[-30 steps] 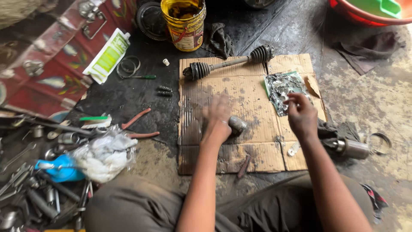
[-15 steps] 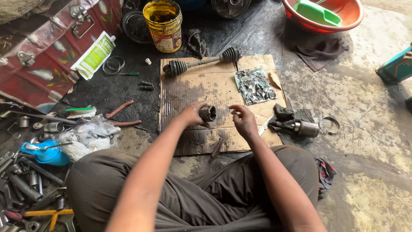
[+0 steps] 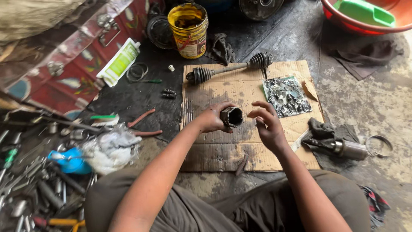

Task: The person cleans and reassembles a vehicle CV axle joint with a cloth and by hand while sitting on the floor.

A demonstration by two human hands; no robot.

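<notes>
The person sits on the floor with a sheet of cardboard (image 3: 240, 150) in front of the knees. The left hand (image 3: 212, 120) holds a dark metal joint housing (image 3: 231, 116), a short cup-shaped part with its open end turned up toward the camera. The grip of this hand is pressed around the side of the housing, with the fingers wrapped on its far and left wall. The housing is above the middle of the cardboard, lifted a little from it.

The right hand (image 3: 267, 126) is just beside the housing, on its right, and it does not touch it. Its grip is loosely spread, the fingers bent and pointing toward the housing, and nothing is visible between them.

On the far edge of the cardboard lies a drive shaft (image 3: 229, 70) with a ribbed rubber boot on each end. To the right of the hands, on the cardboard, lies an opened foil packet (image 3: 286, 96) covered with dark grease. Further right, near the edge of the cardboard, a metal cylinder part (image 3: 349, 149) rests on a dark rag (image 3: 319, 129), and a metal ring (image 3: 380, 146) lies beside it.

Far from the person stands a yellow bucket (image 3: 189, 30). A white and green tube (image 3: 119, 62) lies on the left, and many tools (image 3: 30, 189) are scattered at the near left. A red basin (image 3: 365, 25) is at the far right.
</notes>
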